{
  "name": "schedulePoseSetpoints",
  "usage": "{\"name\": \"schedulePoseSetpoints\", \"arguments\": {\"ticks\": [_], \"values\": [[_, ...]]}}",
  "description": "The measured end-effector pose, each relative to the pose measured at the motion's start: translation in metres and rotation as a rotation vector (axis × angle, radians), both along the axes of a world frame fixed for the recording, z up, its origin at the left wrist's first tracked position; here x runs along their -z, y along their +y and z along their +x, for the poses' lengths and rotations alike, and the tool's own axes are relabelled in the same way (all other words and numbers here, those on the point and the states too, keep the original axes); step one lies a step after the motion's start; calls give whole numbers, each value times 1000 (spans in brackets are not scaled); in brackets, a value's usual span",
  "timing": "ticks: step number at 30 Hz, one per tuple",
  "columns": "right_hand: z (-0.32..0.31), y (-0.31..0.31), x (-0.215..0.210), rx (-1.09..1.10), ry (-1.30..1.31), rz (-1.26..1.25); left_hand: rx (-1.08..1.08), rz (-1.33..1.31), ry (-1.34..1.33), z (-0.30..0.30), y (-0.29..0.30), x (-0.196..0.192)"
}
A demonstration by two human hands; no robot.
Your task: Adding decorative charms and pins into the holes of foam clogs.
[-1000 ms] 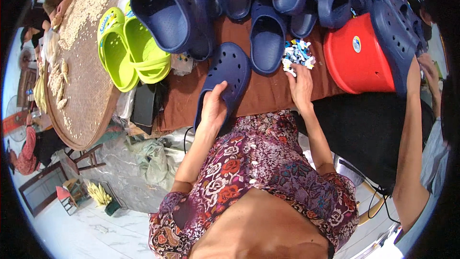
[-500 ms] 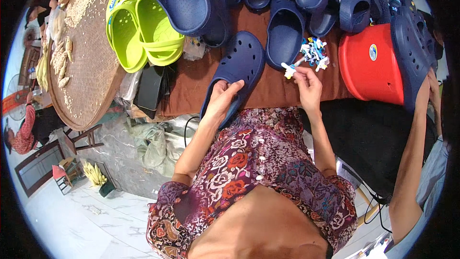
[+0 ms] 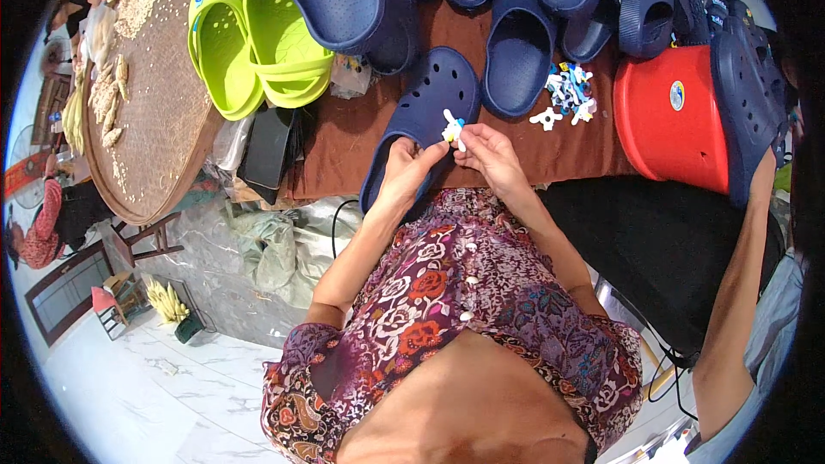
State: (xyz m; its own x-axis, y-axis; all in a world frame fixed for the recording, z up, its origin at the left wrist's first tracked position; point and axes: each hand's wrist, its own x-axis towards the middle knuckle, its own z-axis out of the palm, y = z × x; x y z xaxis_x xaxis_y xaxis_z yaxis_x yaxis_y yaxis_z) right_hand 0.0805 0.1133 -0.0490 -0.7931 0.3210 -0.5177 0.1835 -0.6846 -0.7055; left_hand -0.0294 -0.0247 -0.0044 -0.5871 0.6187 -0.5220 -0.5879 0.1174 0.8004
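Note:
A dark blue clog (image 3: pixel 427 112) lies toe-away on the brown tabletop (image 3: pixel 344 133) in front of me. My left hand (image 3: pixel 404 174) grips its near edge, fingertips touching a small white charm (image 3: pixel 452 128). My right hand (image 3: pixel 491 155) pinches that charm from the right, just above the clog. A heap of small white and blue charms (image 3: pixel 567 94) lies on the table to the right.
Several more dark blue clogs (image 3: pixel 516 43) line the back of the table, with a lime green pair (image 3: pixel 258 34) at left. A red bucket (image 3: pixel 666 116) stands at right, another person's arm (image 3: pixel 730 292) beside it. A round woven tray (image 3: pixel 150 86) is at far left.
My right hand has left the charm heap and come back to the clog with a white charm. The left hand has stayed on the clog.

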Motion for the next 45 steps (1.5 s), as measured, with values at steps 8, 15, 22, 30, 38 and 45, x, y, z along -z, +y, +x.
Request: {"name": "schedulePoseSetpoints", "arguments": {"ticks": [8,15,22,30,38,45], "values": [[-3,13,5,-140,-19,147,-79,-43,109,12,6,12],[-10,23,3,-255,-53,224,-78,-142,209,15,9,10],[-5,6,4,-108,25,342,-52,-57,195,12,6,15],[-1,2,-39,-101,58,1081,-60,20,-53,0,-4,7],[-15,9,-30,-148,179,1223,-124,29,-58,0,-4,10],[-17,-8,-26,-32,63,1254,-141,-78,-19,4,0,3]]}}
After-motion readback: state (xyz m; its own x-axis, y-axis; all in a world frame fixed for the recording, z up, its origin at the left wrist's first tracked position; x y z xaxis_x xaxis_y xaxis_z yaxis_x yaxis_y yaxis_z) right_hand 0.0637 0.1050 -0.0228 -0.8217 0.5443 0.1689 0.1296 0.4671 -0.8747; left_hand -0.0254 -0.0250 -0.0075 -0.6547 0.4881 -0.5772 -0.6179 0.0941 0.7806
